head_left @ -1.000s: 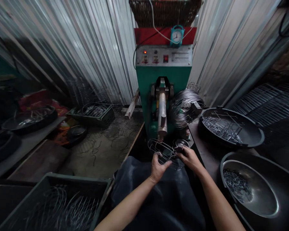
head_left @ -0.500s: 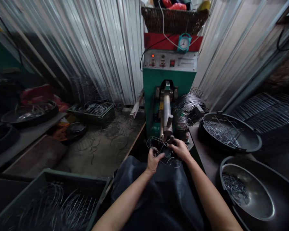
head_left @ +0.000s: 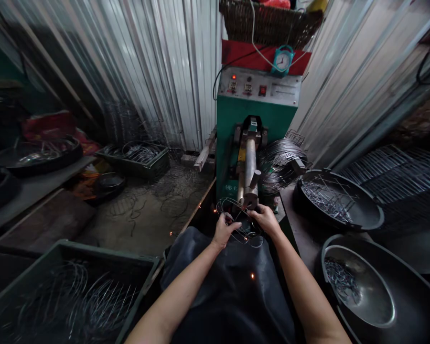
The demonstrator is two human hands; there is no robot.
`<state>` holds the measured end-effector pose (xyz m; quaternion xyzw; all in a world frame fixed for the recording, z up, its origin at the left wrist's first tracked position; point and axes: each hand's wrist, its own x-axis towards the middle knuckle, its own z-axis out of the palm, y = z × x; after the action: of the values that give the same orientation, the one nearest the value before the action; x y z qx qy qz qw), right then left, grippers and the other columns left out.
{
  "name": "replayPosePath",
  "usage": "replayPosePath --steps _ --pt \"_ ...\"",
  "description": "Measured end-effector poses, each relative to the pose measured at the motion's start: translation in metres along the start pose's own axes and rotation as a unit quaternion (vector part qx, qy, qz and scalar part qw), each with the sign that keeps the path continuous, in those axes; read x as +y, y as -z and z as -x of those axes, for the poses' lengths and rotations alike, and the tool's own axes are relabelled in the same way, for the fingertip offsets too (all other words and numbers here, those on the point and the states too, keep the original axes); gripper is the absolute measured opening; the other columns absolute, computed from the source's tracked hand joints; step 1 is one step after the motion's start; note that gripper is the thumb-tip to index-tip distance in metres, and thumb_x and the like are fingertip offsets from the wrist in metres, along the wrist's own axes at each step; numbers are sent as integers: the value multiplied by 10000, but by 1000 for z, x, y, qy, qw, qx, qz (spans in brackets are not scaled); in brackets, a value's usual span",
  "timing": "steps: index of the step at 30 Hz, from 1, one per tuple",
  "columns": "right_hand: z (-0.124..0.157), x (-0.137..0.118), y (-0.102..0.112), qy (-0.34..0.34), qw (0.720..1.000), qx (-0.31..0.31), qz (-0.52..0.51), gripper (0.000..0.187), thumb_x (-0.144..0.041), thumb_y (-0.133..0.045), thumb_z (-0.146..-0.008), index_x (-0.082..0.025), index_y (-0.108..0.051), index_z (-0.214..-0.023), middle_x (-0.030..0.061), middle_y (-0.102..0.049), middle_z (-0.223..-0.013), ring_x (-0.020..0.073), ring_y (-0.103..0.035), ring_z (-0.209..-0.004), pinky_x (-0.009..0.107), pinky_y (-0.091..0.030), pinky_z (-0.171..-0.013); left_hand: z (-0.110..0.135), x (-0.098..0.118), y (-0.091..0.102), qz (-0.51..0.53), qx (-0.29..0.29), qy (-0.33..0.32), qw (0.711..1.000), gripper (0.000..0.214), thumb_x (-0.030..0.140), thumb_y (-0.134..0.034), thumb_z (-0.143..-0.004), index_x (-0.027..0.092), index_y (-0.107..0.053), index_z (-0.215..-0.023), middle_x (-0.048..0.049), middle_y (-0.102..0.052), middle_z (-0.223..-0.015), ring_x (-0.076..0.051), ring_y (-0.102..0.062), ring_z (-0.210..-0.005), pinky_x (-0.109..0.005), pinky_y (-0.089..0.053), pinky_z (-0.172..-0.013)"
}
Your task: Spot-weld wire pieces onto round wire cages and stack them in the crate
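A bent wire frame (head_left: 255,242) of thin, looped metal wire sits under the tip of the green spot welder (head_left: 228,143). My left hand (head_left: 225,232) pinches the frame on its left side, thumb pointing right. On the other side my right hand (head_left: 267,220) has its fingers closed at the wire, right beside the welder's electrode arm (head_left: 251,160). The exact spot where the wire meets the electrode is small and partly hidden by my fingers. Orange sparks (head_left: 252,275) fly around the frame and over the dark apron (head_left: 232,296) on my lap.
A green crate (head_left: 103,253) with curved wire pieces stands at left front; another crate (head_left: 157,165) lies farther back. On the right are a black pan (head_left: 370,215) of short wires and a metal bowl (head_left: 383,306) of small parts. A wire coil (head_left: 283,160) hangs beside the welder.
Sparks have appeared around the wire frame and over the apron. Both hands remain on the frame at the welder's tip, and the camera view has shifted slightly.
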<state>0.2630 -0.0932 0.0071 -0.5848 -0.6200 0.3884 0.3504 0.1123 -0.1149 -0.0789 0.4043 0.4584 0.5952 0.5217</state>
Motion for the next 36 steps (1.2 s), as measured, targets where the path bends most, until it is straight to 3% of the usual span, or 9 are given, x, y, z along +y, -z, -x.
replayPosePath --steps 5,11,18,20,24,26,29,33,36 --pt "-4 4 -1 -13 994 -10 -110 269 -348 -671 -597 -157 -673 -785 16 -675 -745 174 -588 -700 262 -452 -656 0 -1 1 9 -16 10 1000 345 268 -734 -550 171 -488 -771 29 -462 -723 -112 -429 -683 -241 -355 -662" --pt "22 21 20 -12 909 218 -354 370 -498 -659 -631 -187 -610 -826 -1 -649 -726 151 -604 -694 270 -472 -699 -10 -1 9 -13 -42 -11 999 332 267 -717 -571 172 -514 -816 11 -496 -784 -128 -462 -736 -255 -372 -713" --pt "194 124 53 -179 959 217 -30 336 -365 -650 -662 -166 -616 -930 53 -684 -852 229 -629 -806 314 -471 -741 1 0 43 -67 -131 -35 989 403 270 -731 -582 188 -468 -877 -26 -503 -923 -167 -498 -904 -291 -379 -845" --pt "249 148 62 -268 931 231 96 274 -325 -601 -704 -151 -621 -915 93 -683 -878 250 -630 -829 336 -463 -756 10 1 53 -100 -163 -30 981 441 299 -747 -575 192 -468 -901 -35 -508 -943 -185 -498 -958 -309 -375 -882" --pt "327 176 89 -402 816 219 352 153 -188 -552 -744 -144 -654 -849 176 -668 -888 306 -618 -878 375 -444 -710 30 9 72 -133 -182 -22 974 476 338 -772 -540 202 -448 -861 -39 -524 -945 -206 -512 -975 -328 -395 -882" --pt "346 184 102 -426 782 202 408 134 -100 -541 -725 -154 -664 -718 204 -660 -861 321 -608 -905 373 -431 -676 40 17 80 -141 -184 -19 973 470 328 -774 -544 203 -451 -862 -42 -531 -959 -211 -513 -986 -330 -403 -876" --pt "359 194 113 -434 774 204 413 220 -48 -537 -695 -172 -614 -531 218 -654 -827 326 -599 -941 389 -419 -689 49 32 90 -136 -161 -32 977 448 327 -765 -557 203 -473 -874 -46 -540 -977 -218 -512 -1002 -339 -404 -886" --pt "359 203 113 -435 788 196 389 259 -186 -623 -646 -212 -525 -408 185 -630 -638 348 -638 -773 446 -441 -625 51 57 98 -122 -100 -58 986 432 331 -744 -571 203 -498 -902 -39 -551 -984 -215 -524 -986 -349 -414 -882" --pt "334 195 106 -367 838 237 328 250 -355 -650 -600 -258 -514 -415 179 -619 -618 392 -626 -735 535 -441 -624 51 84 98 -154 -81 -77 982 404 341 -723 -584 195 -518 -901 -31 -556 -926 -204 -541 -906 -343 -429 -836"
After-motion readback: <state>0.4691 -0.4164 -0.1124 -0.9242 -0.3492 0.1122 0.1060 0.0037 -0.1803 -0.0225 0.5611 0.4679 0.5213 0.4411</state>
